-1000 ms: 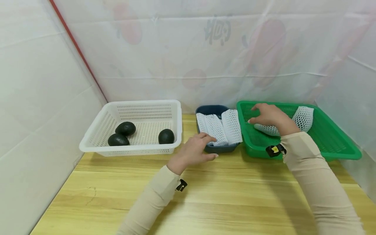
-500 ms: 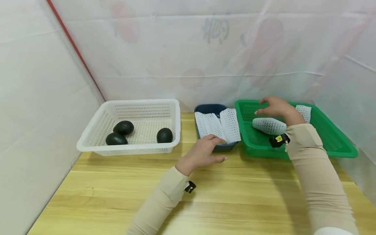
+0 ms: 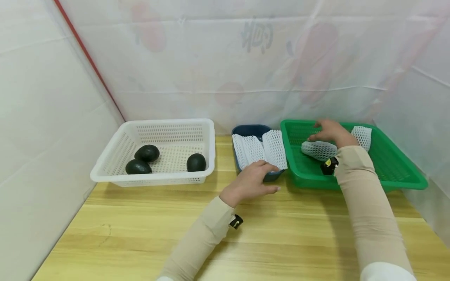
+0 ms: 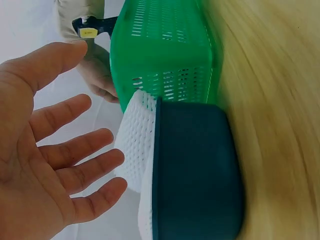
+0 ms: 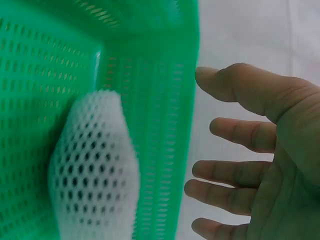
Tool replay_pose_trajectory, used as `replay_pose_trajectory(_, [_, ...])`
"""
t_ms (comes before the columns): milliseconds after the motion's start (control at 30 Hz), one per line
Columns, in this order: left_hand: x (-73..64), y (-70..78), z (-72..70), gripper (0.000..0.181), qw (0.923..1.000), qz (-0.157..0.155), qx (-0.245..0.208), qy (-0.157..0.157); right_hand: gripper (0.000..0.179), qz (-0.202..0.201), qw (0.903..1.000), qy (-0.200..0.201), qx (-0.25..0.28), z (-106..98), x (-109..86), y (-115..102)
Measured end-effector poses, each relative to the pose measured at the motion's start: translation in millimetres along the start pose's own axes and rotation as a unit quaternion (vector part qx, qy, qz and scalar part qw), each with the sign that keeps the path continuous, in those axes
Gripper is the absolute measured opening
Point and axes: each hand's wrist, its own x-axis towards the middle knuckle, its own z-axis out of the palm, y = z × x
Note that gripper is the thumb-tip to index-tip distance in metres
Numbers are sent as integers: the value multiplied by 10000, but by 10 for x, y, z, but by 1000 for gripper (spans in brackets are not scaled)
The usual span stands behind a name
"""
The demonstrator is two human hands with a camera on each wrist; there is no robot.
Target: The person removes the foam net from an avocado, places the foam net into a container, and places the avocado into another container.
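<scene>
My left hand, fingers spread and holding nothing, hovers at the front of a small dark blue bin. White foam net sleeves lie over that bin, some hanging toward its front rim. Over the green basket is my right hand, its fingers apart and nothing in them. Beneath it, inside the basket, lies a net-covered avocado, dark skin showing through the mesh. A second white net bundle sits farther right in the same basket, partly hidden by the right hand.
At the left stands a white basket with three dark avocados in it. All the containers stand in a row on a wooden table, before a white curtain. The blue bin is close against the green basket.
The left hand has moved rightward along the front of the blue bin. My right hand has shifted slightly right and back over the green basket, uncovering more of the net-covered avocado.
</scene>
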Motion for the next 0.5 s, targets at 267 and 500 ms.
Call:
replay_pose_trajectory(267, [92, 18, 119, 49, 9998, 82, -7, -180, 83, 391, 9984, -420, 21, 82, 45, 313])
replay_pose_trajectory(500, [223, 71, 192, 51, 9993, 160, 59, -332, 86, 468, 9968, -652, 20, 134, -2, 536])
